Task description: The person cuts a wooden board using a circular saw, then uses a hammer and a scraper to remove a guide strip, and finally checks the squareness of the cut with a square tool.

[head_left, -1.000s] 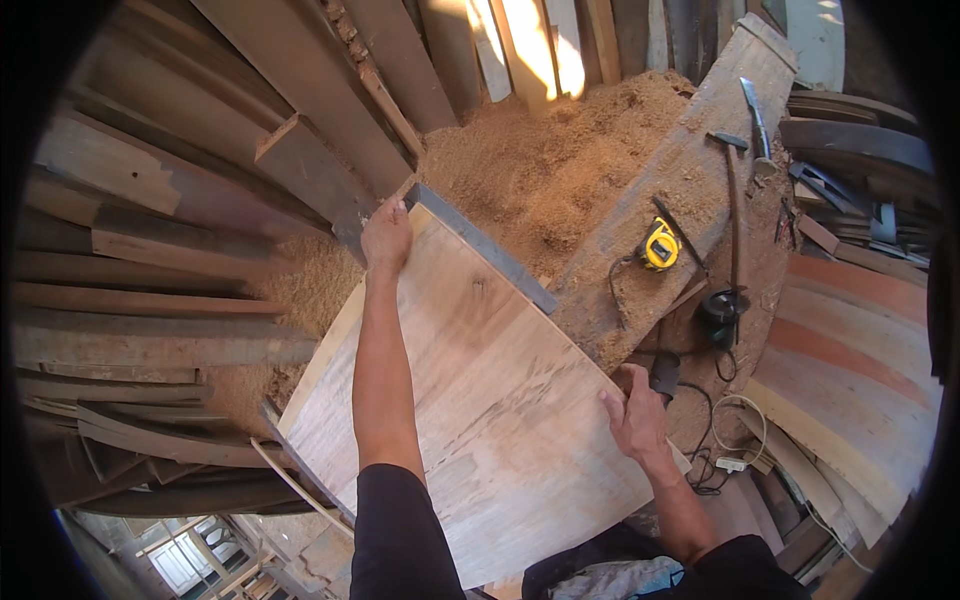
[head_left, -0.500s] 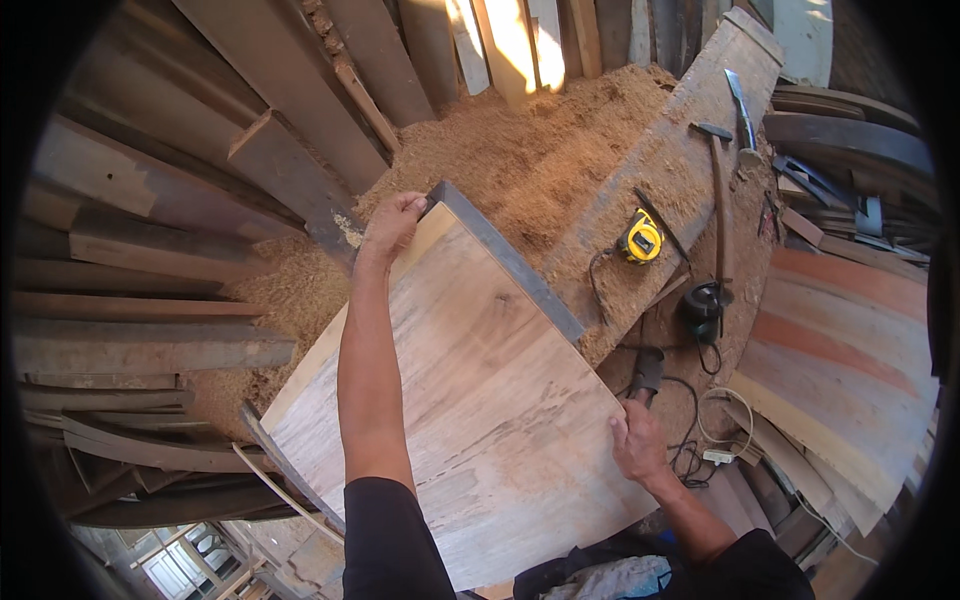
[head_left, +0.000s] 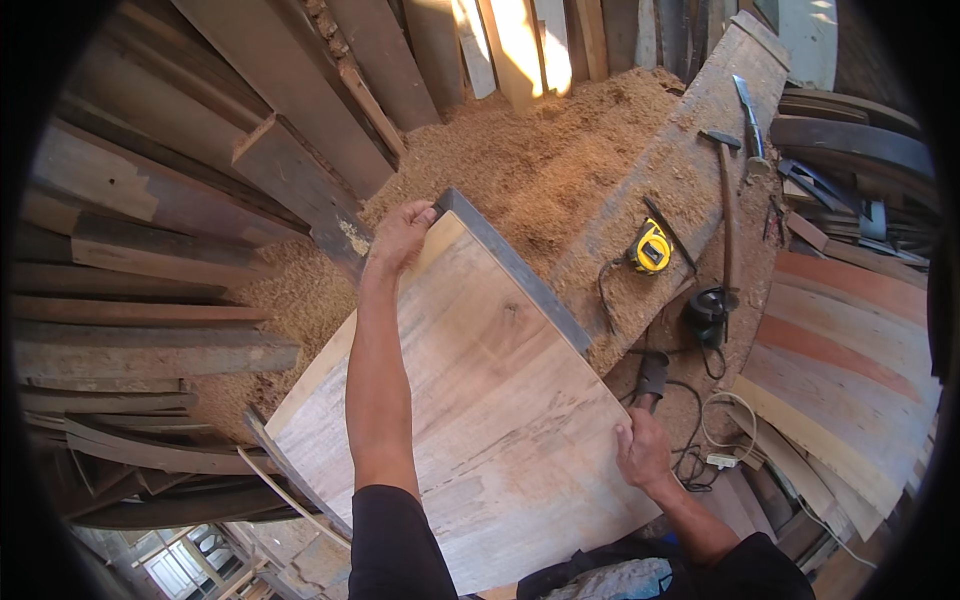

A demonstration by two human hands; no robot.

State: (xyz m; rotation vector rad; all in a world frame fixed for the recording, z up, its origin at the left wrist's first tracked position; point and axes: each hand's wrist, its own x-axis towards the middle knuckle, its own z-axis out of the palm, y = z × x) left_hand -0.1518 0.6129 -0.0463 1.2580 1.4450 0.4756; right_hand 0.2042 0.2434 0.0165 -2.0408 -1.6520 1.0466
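Note:
A broad pale wooden panel [head_left: 490,400], with darker grain streaks, lies tilted across the lower middle in front of me. My left hand [head_left: 404,235] is closed on its far left corner, beside the end of a dark grey board [head_left: 515,270] that runs along the panel's far edge. On the panel's right edge, my right hand [head_left: 645,447] grips with the thumb on top; its other fingers are partly hidden. Just beyond that hand is a dark tool [head_left: 652,375], its lower part out of sight. Another dark strip [head_left: 300,470] shows along the panel's left side.
A dusty plank [head_left: 640,240] at the right carries a yellow tape measure [head_left: 650,252], a hammer [head_left: 727,190] and a chisel [head_left: 745,110]. A dark round power tool [head_left: 706,308] and cords lie nearby. Sawdust [head_left: 540,140] heaps beyond; boards [head_left: 160,345] lean left. A striped panel [head_left: 840,350] stands right.
The whole scene sits slightly farther right in the view. Both hands keep their places on the panel, with no clear movement against it.

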